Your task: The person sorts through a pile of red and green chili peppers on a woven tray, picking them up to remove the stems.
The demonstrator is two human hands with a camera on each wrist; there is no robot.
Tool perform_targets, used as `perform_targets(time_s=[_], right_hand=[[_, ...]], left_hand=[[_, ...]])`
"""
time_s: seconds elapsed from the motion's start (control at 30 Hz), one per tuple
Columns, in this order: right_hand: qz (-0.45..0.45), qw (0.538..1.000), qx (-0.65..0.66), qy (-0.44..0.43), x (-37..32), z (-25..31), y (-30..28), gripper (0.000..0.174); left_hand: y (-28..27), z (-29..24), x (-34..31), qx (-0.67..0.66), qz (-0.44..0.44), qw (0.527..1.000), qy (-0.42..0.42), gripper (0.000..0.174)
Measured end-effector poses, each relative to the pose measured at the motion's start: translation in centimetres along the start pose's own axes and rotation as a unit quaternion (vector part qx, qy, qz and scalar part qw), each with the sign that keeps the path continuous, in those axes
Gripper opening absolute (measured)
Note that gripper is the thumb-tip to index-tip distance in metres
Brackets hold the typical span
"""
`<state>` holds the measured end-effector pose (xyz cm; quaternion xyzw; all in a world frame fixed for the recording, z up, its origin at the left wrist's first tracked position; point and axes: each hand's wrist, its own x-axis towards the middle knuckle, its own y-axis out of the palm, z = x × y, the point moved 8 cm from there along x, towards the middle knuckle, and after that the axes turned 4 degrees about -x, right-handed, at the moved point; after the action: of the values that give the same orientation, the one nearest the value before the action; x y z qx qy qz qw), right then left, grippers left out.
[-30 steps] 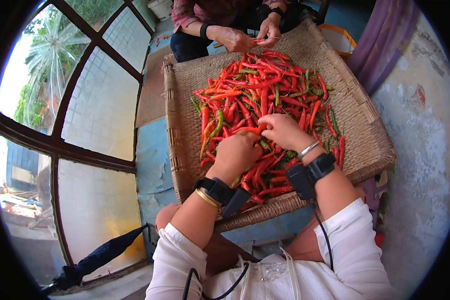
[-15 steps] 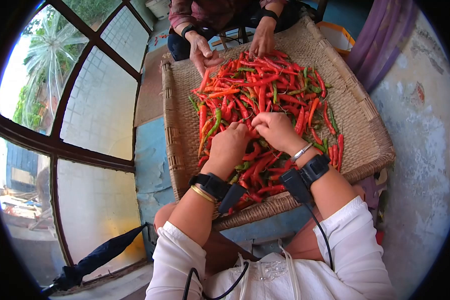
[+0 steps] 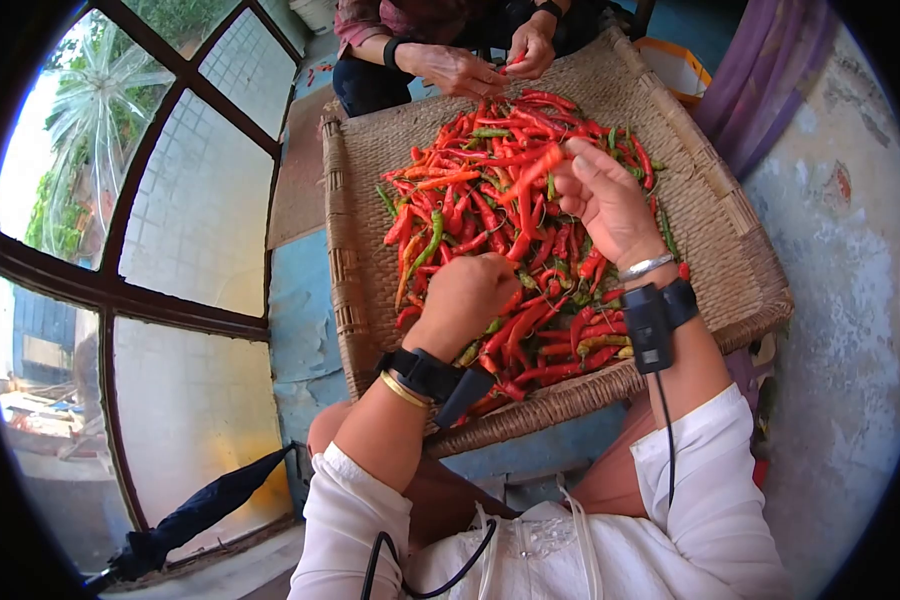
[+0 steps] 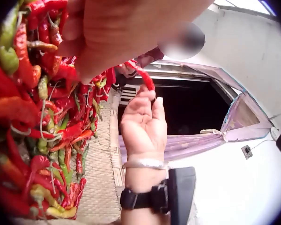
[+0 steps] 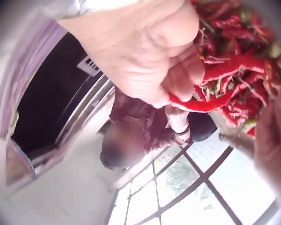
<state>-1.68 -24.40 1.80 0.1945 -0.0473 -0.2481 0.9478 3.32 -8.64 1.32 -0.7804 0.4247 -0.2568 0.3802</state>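
In the head view, the right hand (image 3: 610, 205) pinches one red chili (image 3: 535, 170) between thumb and fingers above the woven tray (image 3: 695, 225). Blurred, the chili lies just left of the fingertips, its long axis slanting from them toward the tray's near left side. The left hand (image 3: 470, 300) is over the chili pile (image 3: 560, 345) in the tray's near half; its fingertips are hidden, so whether it holds anything cannot be told. Another person (image 3: 415, 25) is at the tray's far edge. Left of the tray are a peeling blue surface (image 3: 305, 300) and a paned window (image 3: 195, 225); right of it, a mottled wall (image 3: 830, 350).

In the left wrist view, the chili curves out from the right fingertips, free end toward the tray.

In the right wrist view, it extends bowed from the fingertips, apparently in front of the tray's pile.
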Motion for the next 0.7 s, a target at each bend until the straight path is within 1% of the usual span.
perform_targets(time_s=[0.07,0.1,0.13,0.17,0.2,0.23,0.27,0.3,0.33,0.37,0.4,0.47,0.5,0.53,0.6,0.63,0.67,0.7], right_hand=[[-0.125,0.985,0.121,0.016,-0.9,0.5,-0.4,0.032],[-0.1,0.992,0.071,0.03,-0.7,-0.4,-0.5,0.037],[-0.101,0.992,0.071,0.03,-0.6,-1.0,-1.0,0.037],[-0.052,0.995,-0.021,0.083,-0.4,-2.3,-0.7,0.036],[-0.002,0.984,-0.112,0.135,-0.7,-3.1,0.0,0.035],[0.025,0.982,-0.12,0.146,-0.9,-3.4,0.6,0.033],[0.025,0.982,-0.12,0.146,-1.1,-3.3,1.0,0.033],[0.046,0.975,-0.164,0.146,-1.2,-3.3,1.5,0.032],[0.067,0.965,-0.207,0.146,-1.3,-3.3,2.0,0.031],[0.071,0.952,-0.262,0.14,-1.4,-3.1,2.1,0.027],[0.071,0.952,-0.263,0.14,-1.4,-3.3,2.1,0.027],[0.169,0.906,-0.38,0.082,-1.5,-3.8,3.2,0.023],[0.196,0.895,-0.394,0.065,-1.6,-3.9,3.6,0.022],[0.196,0.895,-0.395,0.065,-1.7,-4.0,3.6,0.022],[0.261,0.87,-0.408,0.088,-2.6,-4.7,4.4,0.026],[0.287,0.854,-0.427,0.075,-2.9,-4.2,5.0,0.028],[0.288,0.854,-0.427,0.075,-2.9,-4.3,5.1,0.028],[0.278,0.847,-0.448,0.066,-2.7,-4.2,5.0,0.027]], left_hand=[[2.3,-0.7,-0.5,0.011,0.092,0.996,0.009,0.026],[3.0,-1.0,-0.9,0.05,0.135,0.99,0.008,0.029],[3.2,-0.8,-1.0,0.05,0.135,0.99,0.009,0.029],[3.6,-0.7,-1.2,0.075,0.151,0.985,0.035,0.03],[3.9,-0.8,-1.5,0.1,0.166,0.979,0.06,0.031],[4.0,-0.8,-1.5,0.1,0.167,0.979,0.06,0.031],[4.3,-0.5,-1.6,0.123,0.195,0.972,0.036,0.028],[4.6,0.0,-1.7,0.146,0.222,0.964,0.013,0.026],[4.8,0.3,-1.6,0.145,0.221,0.964,0.012,0.026],[5.0,0.6,-1.5,0.128,0.208,0.969,0.026,0.024],[4.8,0.3,-1.4,0.109,0.195,0.974,0.04,0.023],[4.2,0.4,-1.1,0.084,0.181,0.98,0.026,0.021],[3.5,0.4,-0.8,0.06,0.167,0.984,0.012,0.019],[3.0,0.3,-0.6,0.06,0.167,0.984,0.012,0.019],[1.4,0.9,-0.2,-0.063,0.127,0.989,-0.042,0.019],[0.7,1.0,-0.1,-0.081,0.108,0.99,-0.04,0.019],[0.6,1.2,0.0,-0.081,0.108,0.99,-0.041,0.019],[0.2,1.6,0.2,-0.117,0.092,0.987,-0.066,0.017]])
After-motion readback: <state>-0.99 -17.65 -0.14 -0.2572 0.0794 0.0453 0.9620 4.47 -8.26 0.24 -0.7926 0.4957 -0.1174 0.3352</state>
